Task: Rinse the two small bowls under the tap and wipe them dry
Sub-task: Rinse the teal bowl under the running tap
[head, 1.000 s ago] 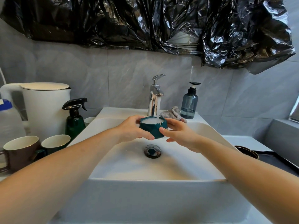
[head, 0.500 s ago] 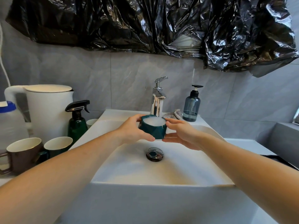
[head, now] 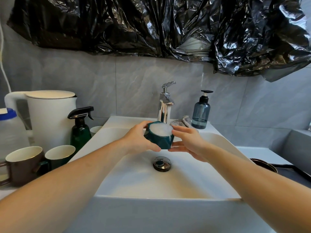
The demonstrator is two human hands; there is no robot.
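We hold a small teal bowl [head: 159, 139] between both hands, over the basin and just in front of the tap's spout. Our left hand [head: 138, 141] wraps its fingers round the bowl's left side, with the thumb along the lower front edge, while our right hand [head: 188, 142] grips the right side, one finger lying near the rim and the thumb under the base. The bowl has faceted walls, tilts a little toward us, and is filled to the brim with white, foamy water. Just behind it rises the chrome tap [head: 165, 105], a pale stream of water at its spout. Below the bowl, the round dark drain plug [head: 161, 163] sits in the floor of the white sink [head: 168, 212]. On the sink's back ledge, a crumpled grey cloth [head: 182, 121] lies to the right of the tap, and just beside it stands a blue-grey soap dispenser [head: 201, 113] with a black pump. To the left of the sink we see a dark green spray bottle [head: 80, 130], a white kettle [head: 48, 115] behind it, and nearer us a brown mug [head: 23, 163] touching a green mug [head: 59, 156]. Crinkled black plastic sheeting [head: 151, 26] hangs across the grey tiled wall above. We see only one bowl.
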